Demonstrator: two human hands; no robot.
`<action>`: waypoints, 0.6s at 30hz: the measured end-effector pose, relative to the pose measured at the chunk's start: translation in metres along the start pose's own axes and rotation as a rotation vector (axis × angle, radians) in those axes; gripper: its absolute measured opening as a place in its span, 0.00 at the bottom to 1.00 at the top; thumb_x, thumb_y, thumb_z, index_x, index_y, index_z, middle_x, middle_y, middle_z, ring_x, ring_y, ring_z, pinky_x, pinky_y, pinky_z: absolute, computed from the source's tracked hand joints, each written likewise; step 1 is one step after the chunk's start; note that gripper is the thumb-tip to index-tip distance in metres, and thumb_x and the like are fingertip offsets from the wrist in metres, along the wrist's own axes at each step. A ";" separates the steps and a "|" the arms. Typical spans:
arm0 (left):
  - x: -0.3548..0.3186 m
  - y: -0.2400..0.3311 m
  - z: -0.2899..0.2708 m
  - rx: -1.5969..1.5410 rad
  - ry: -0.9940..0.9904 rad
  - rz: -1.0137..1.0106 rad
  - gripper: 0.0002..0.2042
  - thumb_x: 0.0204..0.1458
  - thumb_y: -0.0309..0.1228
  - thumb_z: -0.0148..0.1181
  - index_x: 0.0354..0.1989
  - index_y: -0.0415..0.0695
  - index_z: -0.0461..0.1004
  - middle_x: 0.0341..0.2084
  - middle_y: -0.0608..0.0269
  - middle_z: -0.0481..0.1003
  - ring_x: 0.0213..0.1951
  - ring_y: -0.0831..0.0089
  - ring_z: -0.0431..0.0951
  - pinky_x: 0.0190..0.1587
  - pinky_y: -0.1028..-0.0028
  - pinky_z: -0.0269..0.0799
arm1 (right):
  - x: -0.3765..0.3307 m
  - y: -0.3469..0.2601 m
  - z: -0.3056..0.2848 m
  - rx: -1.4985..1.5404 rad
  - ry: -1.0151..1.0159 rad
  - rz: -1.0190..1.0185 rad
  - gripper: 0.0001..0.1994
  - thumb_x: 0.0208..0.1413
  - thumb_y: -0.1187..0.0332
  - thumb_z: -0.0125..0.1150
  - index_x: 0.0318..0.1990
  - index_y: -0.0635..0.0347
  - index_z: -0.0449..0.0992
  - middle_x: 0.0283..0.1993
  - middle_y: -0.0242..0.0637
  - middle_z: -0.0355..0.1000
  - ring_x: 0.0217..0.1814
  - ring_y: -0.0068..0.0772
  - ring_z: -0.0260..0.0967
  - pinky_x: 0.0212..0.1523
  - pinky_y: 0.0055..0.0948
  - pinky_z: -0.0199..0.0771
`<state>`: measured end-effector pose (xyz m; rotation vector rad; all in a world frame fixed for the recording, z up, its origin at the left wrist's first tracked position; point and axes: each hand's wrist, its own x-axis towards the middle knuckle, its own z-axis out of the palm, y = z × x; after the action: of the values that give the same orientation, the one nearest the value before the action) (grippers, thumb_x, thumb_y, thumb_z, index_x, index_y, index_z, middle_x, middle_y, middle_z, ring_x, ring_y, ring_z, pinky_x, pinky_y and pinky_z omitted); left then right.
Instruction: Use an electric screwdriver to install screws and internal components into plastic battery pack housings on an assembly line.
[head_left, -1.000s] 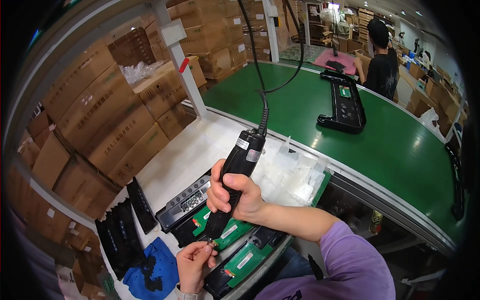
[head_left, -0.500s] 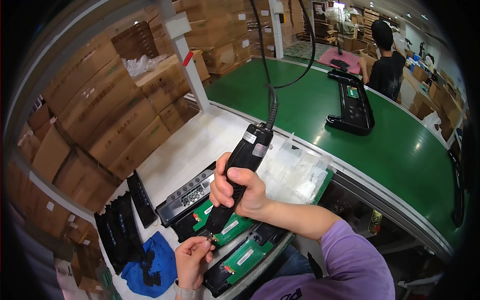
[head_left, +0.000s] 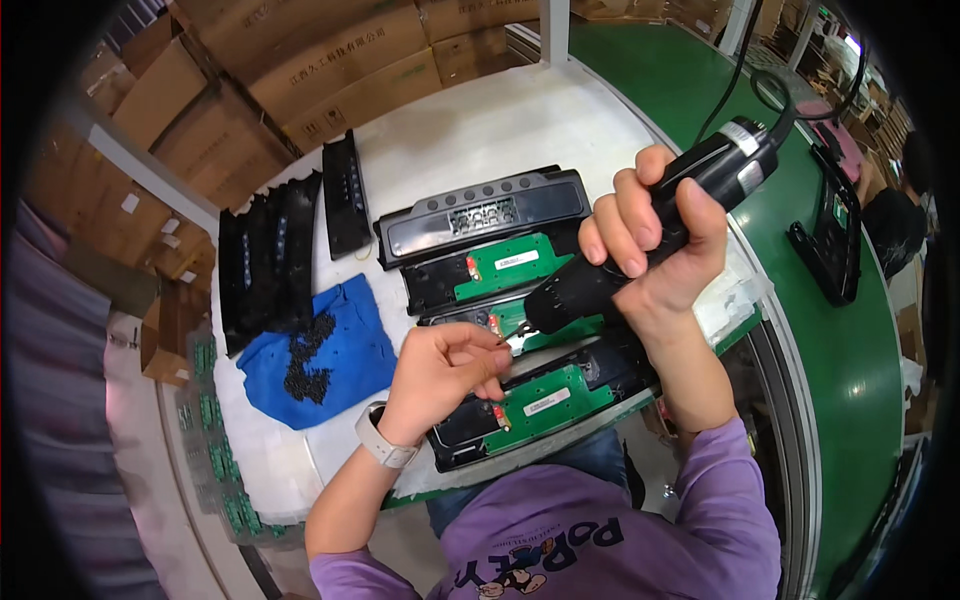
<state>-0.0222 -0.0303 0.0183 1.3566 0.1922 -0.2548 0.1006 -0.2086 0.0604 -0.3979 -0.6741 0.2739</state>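
Observation:
My right hand (head_left: pixel 668 235) is wrapped round a black electric screwdriver (head_left: pixel 585 290), tilted with its bit down to the left. The bit points at the middle of several black housings, over its green circuit board (head_left: pixel 572 334). My left hand (head_left: pixel 440 375) pinches thumb and fingers together right by the bit tip; what lies between them is too small to make out. Another housing with a green board (head_left: pixel 545 405) lies nearer me, and one more board (head_left: pixel 515 263) sits beyond. Farther back is a black panel with round buttons (head_left: pixel 420 232).
To the left, small black screws (head_left: pixel 305 372) lie heaped on a blue cloth (head_left: pixel 362 325), beside black panels (head_left: pixel 265 265). Trays of green boards (head_left: pixel 235 490) stand at the table's left edge. A green worktop (head_left: pixel 860 390) runs along the right, carrying a black frame (head_left: pixel 832 240). Cardboard boxes (head_left: pixel 350 65) rise behind.
The view has turned and tilted down, so the table's things appear shifted. The screwdriver leans over more, its cable end toward the right. My left hand stays pinched at the bit tip.

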 end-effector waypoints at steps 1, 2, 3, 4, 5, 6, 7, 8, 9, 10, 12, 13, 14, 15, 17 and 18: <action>-0.001 0.000 0.000 0.147 0.073 0.039 0.05 0.48 0.20 0.57 0.32 0.32 0.74 0.21 0.59 0.76 0.20 0.77 0.76 0.22 0.82 0.69 | 0.000 -0.003 0.002 -0.025 -0.045 0.031 0.10 0.54 0.64 0.45 0.37 0.61 0.65 0.17 0.31 0.59 0.13 0.25 0.56 0.22 0.31 0.65; 0.000 0.000 0.000 0.296 0.143 0.078 0.04 0.48 0.20 0.56 0.31 0.32 0.74 0.20 0.61 0.75 0.19 0.79 0.76 0.22 0.82 0.69 | 0.000 -0.006 0.005 -0.052 -0.090 0.059 0.10 0.53 0.65 0.47 0.37 0.63 0.64 0.16 0.32 0.59 0.12 0.24 0.56 0.21 0.30 0.64; 0.001 -0.001 -0.002 0.360 0.172 0.142 0.05 0.49 0.21 0.54 0.29 0.32 0.75 0.17 0.62 0.75 0.18 0.81 0.75 0.21 0.83 0.67 | -0.001 -0.010 0.005 -0.130 -0.151 0.089 0.11 0.51 0.66 0.49 0.36 0.65 0.63 0.16 0.33 0.59 0.12 0.24 0.57 0.19 0.28 0.63; 0.000 0.001 -0.003 0.418 0.193 0.184 0.05 0.49 0.22 0.55 0.29 0.33 0.76 0.16 0.62 0.75 0.17 0.81 0.75 0.20 0.84 0.66 | -0.003 -0.013 0.007 -0.207 -0.212 0.116 0.11 0.49 0.68 0.51 0.36 0.66 0.63 0.16 0.34 0.60 0.12 0.24 0.57 0.18 0.26 0.62; 0.000 0.001 -0.004 0.464 0.208 0.236 0.05 0.48 0.23 0.56 0.29 0.34 0.76 0.17 0.62 0.74 0.17 0.81 0.74 0.20 0.83 0.65 | -0.008 -0.015 0.011 -0.260 -0.193 0.149 0.13 0.43 0.70 0.56 0.34 0.68 0.62 0.17 0.35 0.61 0.11 0.22 0.56 0.17 0.23 0.62; 0.001 0.001 -0.005 0.511 0.222 0.289 0.04 0.47 0.23 0.58 0.30 0.35 0.77 0.17 0.62 0.74 0.17 0.81 0.73 0.20 0.83 0.64 | -0.012 -0.018 0.015 -0.437 -0.178 0.179 0.16 0.43 0.67 0.59 0.35 0.65 0.61 0.16 0.32 0.60 0.11 0.21 0.57 0.16 0.23 0.61; 0.001 0.001 -0.007 0.506 0.221 0.286 0.04 0.47 0.23 0.58 0.30 0.35 0.77 0.17 0.62 0.74 0.17 0.81 0.73 0.20 0.83 0.64 | -0.015 -0.016 0.014 -0.479 -0.195 0.173 0.16 0.42 0.67 0.59 0.34 0.65 0.61 0.15 0.32 0.60 0.11 0.21 0.56 0.15 0.22 0.59; 0.001 0.002 -0.010 0.654 0.226 0.410 0.04 0.46 0.23 0.59 0.30 0.37 0.78 0.17 0.62 0.74 0.18 0.80 0.72 0.20 0.82 0.64 | -0.017 -0.013 0.014 -0.519 -0.213 0.165 0.16 0.41 0.68 0.60 0.34 0.66 0.61 0.15 0.32 0.60 0.11 0.21 0.55 0.14 0.22 0.57; 0.001 0.002 -0.011 0.803 0.230 0.535 0.05 0.44 0.23 0.61 0.30 0.38 0.78 0.18 0.62 0.73 0.18 0.80 0.70 0.21 0.82 0.63 | -0.020 -0.010 0.015 -0.515 -0.186 0.195 0.16 0.39 0.70 0.60 0.34 0.66 0.62 0.15 0.32 0.59 0.11 0.21 0.55 0.13 0.21 0.54; 0.002 0.001 -0.011 0.798 0.225 0.531 0.05 0.44 0.23 0.61 0.30 0.38 0.78 0.18 0.62 0.73 0.18 0.80 0.70 0.21 0.82 0.63 | -0.022 -0.011 0.017 -0.525 -0.149 0.246 0.16 0.38 0.71 0.61 0.33 0.66 0.62 0.15 0.32 0.59 0.11 0.21 0.54 0.13 0.20 0.54; 0.004 -0.001 -0.009 0.752 0.226 0.536 0.06 0.42 0.23 0.62 0.30 0.40 0.79 0.20 0.62 0.73 0.18 0.78 0.69 0.21 0.81 0.62 | -0.023 -0.008 0.019 -0.531 -0.116 0.270 0.16 0.36 0.72 0.63 0.32 0.66 0.63 0.15 0.32 0.59 0.12 0.21 0.55 0.14 0.20 0.55; 0.005 -0.002 -0.009 0.750 0.224 0.532 0.06 0.42 0.23 0.62 0.30 0.40 0.79 0.20 0.62 0.73 0.18 0.78 0.69 0.21 0.81 0.62 | -0.024 -0.006 0.019 -0.548 -0.097 0.282 0.16 0.36 0.72 0.63 0.31 0.66 0.63 0.15 0.32 0.59 0.13 0.21 0.55 0.14 0.19 0.55; 0.006 -0.002 -0.009 0.750 0.214 0.522 0.06 0.43 0.22 0.61 0.31 0.39 0.79 0.21 0.61 0.73 0.19 0.77 0.70 0.22 0.81 0.64 | -0.025 -0.005 0.019 -0.566 -0.078 0.293 0.15 0.36 0.72 0.64 0.30 0.66 0.63 0.15 0.32 0.59 0.13 0.21 0.56 0.15 0.19 0.56; 0.007 -0.003 -0.009 0.751 0.203 0.513 0.05 0.44 0.21 0.60 0.31 0.39 0.78 0.22 0.60 0.74 0.19 0.76 0.72 0.23 0.81 0.65 | -0.025 -0.005 0.020 -0.592 -0.071 0.305 0.14 0.36 0.71 0.64 0.28 0.65 0.64 0.15 0.32 0.61 0.14 0.20 0.57 0.16 0.18 0.58; 0.009 -0.004 -0.009 0.712 0.182 0.474 0.06 0.45 0.20 0.58 0.32 0.37 0.77 0.23 0.59 0.74 0.21 0.76 0.74 0.24 0.81 0.67 | -0.025 -0.004 0.021 -0.615 -0.113 0.290 0.13 0.36 0.72 0.64 0.27 0.65 0.64 0.15 0.33 0.61 0.14 0.21 0.58 0.16 0.18 0.59; 0.010 -0.005 -0.009 0.674 0.162 0.440 0.06 0.46 0.19 0.56 0.33 0.36 0.77 0.24 0.58 0.74 0.24 0.75 0.75 0.26 0.80 0.69 | -0.025 -0.004 0.021 -0.639 -0.160 0.272 0.12 0.37 0.73 0.63 0.26 0.65 0.64 0.15 0.33 0.62 0.14 0.21 0.58 0.16 0.18 0.60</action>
<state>-0.0142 -0.0230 0.0094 2.0460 -0.0727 0.1838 0.0686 -0.2161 0.0630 -1.0919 -0.8606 0.3476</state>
